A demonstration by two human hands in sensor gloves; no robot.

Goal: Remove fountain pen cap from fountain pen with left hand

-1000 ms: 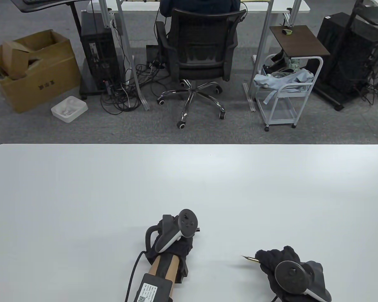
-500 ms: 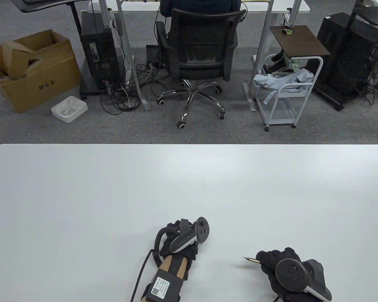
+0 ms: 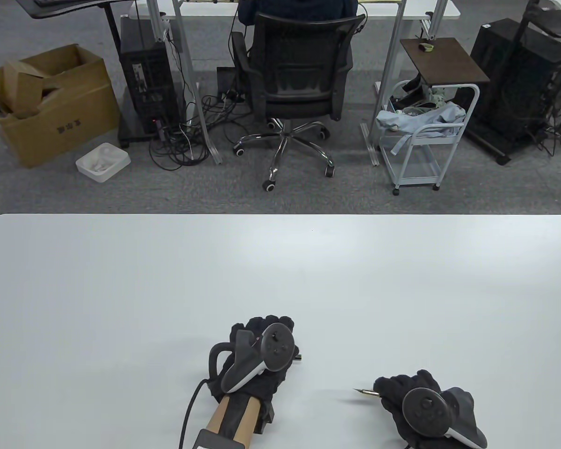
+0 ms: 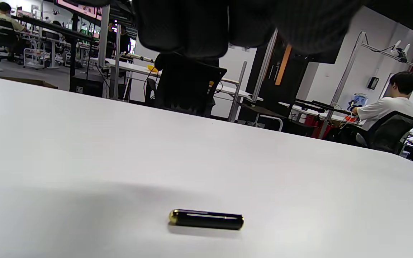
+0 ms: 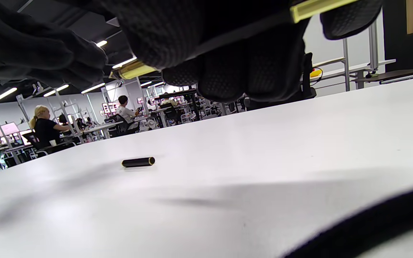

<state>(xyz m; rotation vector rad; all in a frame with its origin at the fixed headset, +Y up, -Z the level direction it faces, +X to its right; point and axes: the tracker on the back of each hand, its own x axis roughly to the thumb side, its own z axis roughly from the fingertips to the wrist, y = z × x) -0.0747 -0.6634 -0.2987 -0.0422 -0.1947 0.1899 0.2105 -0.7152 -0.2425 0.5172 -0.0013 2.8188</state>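
The black fountain pen cap [image 4: 206, 219] with a gold end lies on its side on the white table [image 3: 121, 290], apart from the pen. It also shows in the right wrist view [image 5: 138, 162]. In the table view only its end [image 3: 299, 358] peeks out at the right of my left hand [image 3: 264, 327]. That hand hovers over the cap with fingers [image 4: 192, 28] stretched out, holding nothing. My right hand [image 3: 399, 390] grips the uncapped pen [image 5: 134, 70], whose nib [image 3: 363, 392] points left.
The table's far edge [image 3: 280, 215] borders a grey floor with an office chair [image 3: 299, 79], a white cart [image 3: 425, 135] and a cardboard box [image 3: 46, 103]. Nothing else lies on the table.
My left hand has turned palm down and spread its fingers over the cap. My right hand with the pen has shifted slightly left and nearer.
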